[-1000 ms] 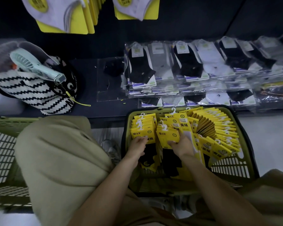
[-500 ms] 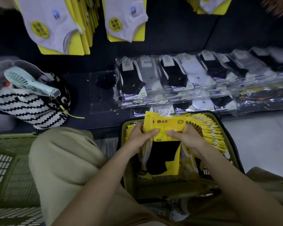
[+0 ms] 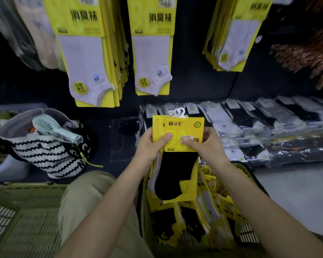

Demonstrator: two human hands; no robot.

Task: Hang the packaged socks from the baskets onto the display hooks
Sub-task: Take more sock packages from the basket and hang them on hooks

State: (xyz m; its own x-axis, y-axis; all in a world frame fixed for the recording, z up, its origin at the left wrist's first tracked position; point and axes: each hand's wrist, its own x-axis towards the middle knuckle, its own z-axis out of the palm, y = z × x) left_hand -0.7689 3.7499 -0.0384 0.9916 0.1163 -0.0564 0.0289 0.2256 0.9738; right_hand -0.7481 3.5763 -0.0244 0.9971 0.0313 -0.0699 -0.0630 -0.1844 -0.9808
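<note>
The bundle of sock packs (image 3: 183, 125) has come up out of the basket (image 3: 250, 237) and is now above its far edge. The left hand (image 3: 149, 144) and right hand (image 3: 203, 146) grip its card, thumbs in front. A second ago both hands were down among the packs. By my reading, hanging can begin: its white hangers (image 3: 177, 112) point toward the hanging rows (image 3: 151, 53).

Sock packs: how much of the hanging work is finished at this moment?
Done: white-sock packs hang in rows on the wall. In hand: the left hand and the right hand hold a stack of black-sock packs above the basket, not yet on a hook. Left: many more packs lie in the basket.
</note>
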